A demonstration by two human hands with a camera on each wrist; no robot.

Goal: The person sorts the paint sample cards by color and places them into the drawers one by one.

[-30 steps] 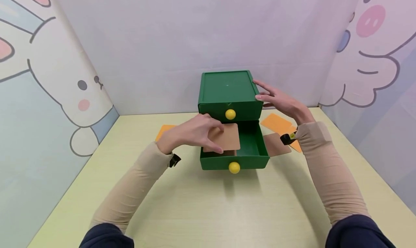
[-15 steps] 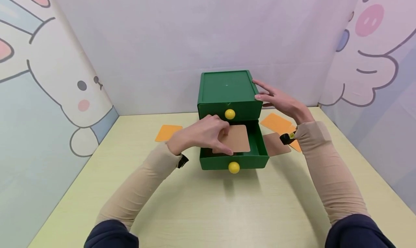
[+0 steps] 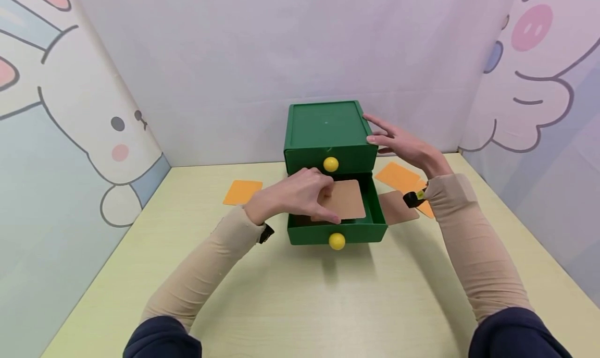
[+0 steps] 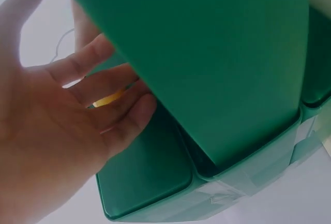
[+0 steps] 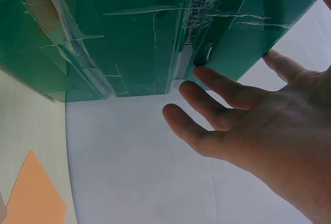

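My left hand (image 3: 295, 194) pinches a square brown card (image 3: 348, 200) between thumb and curled fingers, at the pulled-out lower drawer (image 3: 363, 234) of a green two-drawer cabinet (image 3: 325, 126). Part of the card is hidden by this hand. In the left wrist view, the left hand's fingers (image 4: 116, 87) reach in behind a green panel (image 4: 207, 53), and no card shows there. The right hand (image 3: 409, 148), fingers spread, rests on the cabinet's right top edge. From the right wrist, that hand (image 5: 269, 115) shows an open palm beside the taped green side wall (image 5: 139, 53).
The upper drawer with its yellow knob (image 3: 330, 164) is closed. An orange card (image 3: 242, 192) lies left of the cabinet. To the right lie another brown card (image 3: 397, 208) and more orange cards (image 3: 397, 176). A pale back wall (image 3: 225, 76) stands close behind.
The left hand and its brown card have shifted right over the lower drawer, mostly in the first half second. The orange card at left shows more fully. The right hand keeps its place.
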